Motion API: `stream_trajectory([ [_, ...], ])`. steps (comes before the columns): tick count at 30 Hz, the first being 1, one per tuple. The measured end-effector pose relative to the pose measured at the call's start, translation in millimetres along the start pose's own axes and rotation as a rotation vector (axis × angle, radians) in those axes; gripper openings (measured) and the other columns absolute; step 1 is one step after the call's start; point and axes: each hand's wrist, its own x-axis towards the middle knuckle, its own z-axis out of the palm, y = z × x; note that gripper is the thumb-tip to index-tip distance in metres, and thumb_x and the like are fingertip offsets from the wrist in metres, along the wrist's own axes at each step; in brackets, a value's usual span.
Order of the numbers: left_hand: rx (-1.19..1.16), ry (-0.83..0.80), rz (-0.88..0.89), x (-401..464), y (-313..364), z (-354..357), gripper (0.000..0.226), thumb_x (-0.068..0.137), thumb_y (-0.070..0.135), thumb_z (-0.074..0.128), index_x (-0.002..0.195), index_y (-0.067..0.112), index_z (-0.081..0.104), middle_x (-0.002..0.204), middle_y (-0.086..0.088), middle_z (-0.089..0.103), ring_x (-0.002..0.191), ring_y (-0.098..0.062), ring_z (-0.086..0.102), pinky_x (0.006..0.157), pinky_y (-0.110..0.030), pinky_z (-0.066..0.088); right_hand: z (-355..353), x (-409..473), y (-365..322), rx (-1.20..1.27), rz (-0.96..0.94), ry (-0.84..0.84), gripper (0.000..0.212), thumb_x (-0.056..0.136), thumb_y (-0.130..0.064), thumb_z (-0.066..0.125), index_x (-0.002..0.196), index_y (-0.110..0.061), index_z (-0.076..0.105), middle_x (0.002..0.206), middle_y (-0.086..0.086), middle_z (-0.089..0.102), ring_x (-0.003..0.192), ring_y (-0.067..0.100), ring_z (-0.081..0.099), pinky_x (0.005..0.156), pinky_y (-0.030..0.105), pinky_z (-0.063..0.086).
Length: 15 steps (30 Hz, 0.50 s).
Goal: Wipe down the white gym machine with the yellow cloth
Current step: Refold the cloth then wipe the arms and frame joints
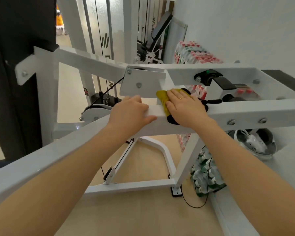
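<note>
**A:** Where do we have the yellow cloth (163,98) at this point?

**B:** We have it draped over the top edge of a white beam (245,110) on the white gym machine (95,60), near the bolted plate (141,80). Our right hand (186,106) lies flat on it, fingers straight and together, pressing it down, not pinching it. A dark part of the cloth hangs below the palm on the beam's near face.

**B:** Our left hand (131,111) rests on the same beam just beside the cloth, fingers over the far edge and thumb along the near face. It holds nothing loose; we judge it to be bracing.

**A:** How do we expect the cloth to handle?

**B:** We judge it soft, light and limp. It folds over the corner and will bunch if pushed from one edge. We keep the palm spread across its middle.

**A:** And the machine?

**B:** We judge it rigid, heavy painted steel, smooth and probably slick. Bolt heads (231,122) and the black cable (109,89) may snag the cloth.
</note>
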Motion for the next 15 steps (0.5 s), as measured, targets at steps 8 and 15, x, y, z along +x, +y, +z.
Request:
stream_trajectory([
  [8, -0.087, -0.105, -0.07, 13, 2, -8, 0.052, 0.08, 0.056, 0.058, 0.124, 0.027, 0.057, 0.107, 0.001, 0.048, 0.104, -0.018, 0.048, 0.077, -0.03, 0.04, -10, 58, 11, 0.213, -0.073, -0.102, 0.044, 0.103, -0.021, 0.025, 0.142, 0.0, 0.028, 0.155, 0.021, 0.005, 0.143, 0.038, 0.004, 0.116, 0.048, 0.012],
  [15, -0.145, -0.142, -0.076, 22, -2, -14, 0.052, 0.073, 0.055, 0.066, 0.117, 0.025, 0.064, 0.092, 0.004, 0.045, 0.085, -0.013, 0.045, 0.078, -0.033, 0.044, -13, 17, 24, 0.029, -0.259, -0.169, 0.053, 0.104, -0.031, 0.019, 0.15, -0.014, 0.001, 0.158, 0.001, -0.004, 0.145, 0.016, -0.005, 0.113, 0.028, -0.004],
])
